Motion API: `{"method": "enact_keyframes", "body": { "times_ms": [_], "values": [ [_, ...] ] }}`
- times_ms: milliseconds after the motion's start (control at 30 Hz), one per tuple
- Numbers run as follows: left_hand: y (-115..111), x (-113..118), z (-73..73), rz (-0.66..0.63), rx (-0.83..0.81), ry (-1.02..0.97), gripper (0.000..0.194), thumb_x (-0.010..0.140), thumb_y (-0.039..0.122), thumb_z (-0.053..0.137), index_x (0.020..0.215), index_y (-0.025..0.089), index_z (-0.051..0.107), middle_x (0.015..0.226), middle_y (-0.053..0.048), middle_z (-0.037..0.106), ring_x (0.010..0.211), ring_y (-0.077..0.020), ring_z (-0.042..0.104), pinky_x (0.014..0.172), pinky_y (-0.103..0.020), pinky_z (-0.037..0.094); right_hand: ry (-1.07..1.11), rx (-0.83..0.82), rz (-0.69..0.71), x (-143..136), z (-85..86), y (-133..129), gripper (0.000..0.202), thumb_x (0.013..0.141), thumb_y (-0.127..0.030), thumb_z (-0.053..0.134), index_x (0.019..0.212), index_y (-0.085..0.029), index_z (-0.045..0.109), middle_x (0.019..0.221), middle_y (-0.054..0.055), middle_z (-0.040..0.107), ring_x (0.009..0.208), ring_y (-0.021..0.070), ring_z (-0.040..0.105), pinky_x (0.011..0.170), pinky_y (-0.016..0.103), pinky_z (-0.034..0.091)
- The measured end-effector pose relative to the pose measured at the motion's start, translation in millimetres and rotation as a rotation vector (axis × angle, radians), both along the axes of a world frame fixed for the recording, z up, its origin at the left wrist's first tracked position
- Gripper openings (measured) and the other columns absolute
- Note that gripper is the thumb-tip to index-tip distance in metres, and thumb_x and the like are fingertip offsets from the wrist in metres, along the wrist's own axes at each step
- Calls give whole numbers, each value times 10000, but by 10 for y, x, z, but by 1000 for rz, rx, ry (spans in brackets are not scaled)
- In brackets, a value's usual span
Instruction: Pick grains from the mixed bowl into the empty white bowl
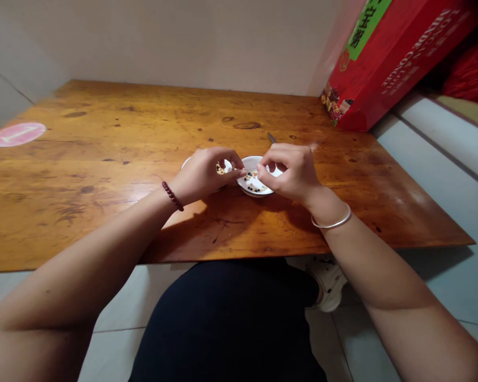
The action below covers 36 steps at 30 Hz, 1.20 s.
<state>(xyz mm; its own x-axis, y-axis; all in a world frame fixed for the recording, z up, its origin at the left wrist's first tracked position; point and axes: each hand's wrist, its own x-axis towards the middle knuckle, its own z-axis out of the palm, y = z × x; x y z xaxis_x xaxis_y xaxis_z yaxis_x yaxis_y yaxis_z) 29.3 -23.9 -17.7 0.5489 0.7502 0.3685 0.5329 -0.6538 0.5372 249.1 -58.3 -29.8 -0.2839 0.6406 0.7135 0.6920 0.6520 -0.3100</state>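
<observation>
Two small white bowls stand side by side near the table's front edge. The right bowl (255, 193) holds several black, yellow and pale beads (257, 185). My left hand (211, 172) is over the left bowl (186, 161) and mostly covers it; more beads (220, 170) show between its fingers. Its thumb and index finger pinch something tiny at the right bowl's left rim. Above that bowl's right side, my right hand (289, 172) has thumb and forefinger pinched together. A faint thin line seems to run between the two pinches; what each holds is too small to make out.
The wooden table (163, 116) reaches back to a pale wall. Behind my right hand lies a dark pointed object (271, 138). A large red box (382, 63) stands at the back right corner, and a pink round sticker (18, 135) is at the far left.
</observation>
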Motion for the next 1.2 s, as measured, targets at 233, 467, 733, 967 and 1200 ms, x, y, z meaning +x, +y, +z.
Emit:
{"method": "enact_keyframes", "body": {
  "times_ms": [233,467,733,967,1200],
  "values": [
    [-3,14,-5,-22,31,-25,163,834,379,766,870,220,760,826,-21,735,740,-145,635,663,-244,446,-57,-79,30,-20,-32,-7,219,911,-328,605,793,-216,752,659,1,628,608,130,506,620,290,357],
    [43,1,-39,-15,71,34,171,839,383,762,848,213,761,825,-25,730,768,-162,639,702,-257,450,-87,-87,14,-7,-24,-4,233,874,-321,591,706,-203,702,642,0,609,597,130,484,619,292,339],
    [40,-1,-36,-2,94,76,165,853,376,755,862,211,759,841,-24,733,807,-172,654,722,-268,449,-157,-152,-35,6,10,-3,255,890,-320,558,698,-197,672,678,20,627,636,145,508,638,298,331],
    [7,-1,-11,-41,28,44,215,846,408,753,936,214,768,892,-26,749,813,-169,661,717,-264,452,-209,-236,2,-8,9,-15,254,962,-341,542,912,-210,754,876,46,729,785,176,609,708,302,364],
    [-21,7,23,-63,-10,17,242,899,405,660,971,194,753,940,-56,759,838,-171,670,736,-271,488,-263,-236,-72,3,34,-23,245,935,-335,548,850,-200,734,840,46,712,746,172,578,674,305,328]
  ]
}}
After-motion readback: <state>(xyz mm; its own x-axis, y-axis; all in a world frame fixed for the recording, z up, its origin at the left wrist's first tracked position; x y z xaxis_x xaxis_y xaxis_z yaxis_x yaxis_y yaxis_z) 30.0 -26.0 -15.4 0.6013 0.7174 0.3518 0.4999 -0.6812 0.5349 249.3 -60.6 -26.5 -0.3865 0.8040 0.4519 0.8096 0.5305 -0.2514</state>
